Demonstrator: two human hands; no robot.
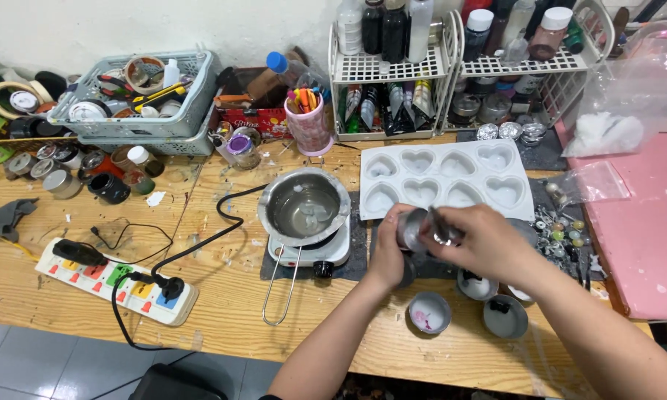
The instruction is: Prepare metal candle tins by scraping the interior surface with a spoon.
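My left hand (387, 250) grips a small round metal tin (411, 228), tilted on its side above the wooden table (222, 296). My right hand (483, 241) holds a thin metal tool (438, 224) with its tip inside the tin. Just behind my hands lies a white heart-shaped silicone mould (444, 179). To the left, a steel melting pot (304, 206) with clear liquid sits on a small white hot plate (307, 252). Below my hands stand a small tin with pink residue (429, 312) and two other open tins (505, 317).
A power strip (115, 281) with black plugs lies at the left front. Grey baskets (137, 96) of tape and tools, small jars (110, 187), a pink pen cup (309, 126), white bottle racks (459, 67), beads (563, 233) and a pink mat (644, 222) surround the work area.
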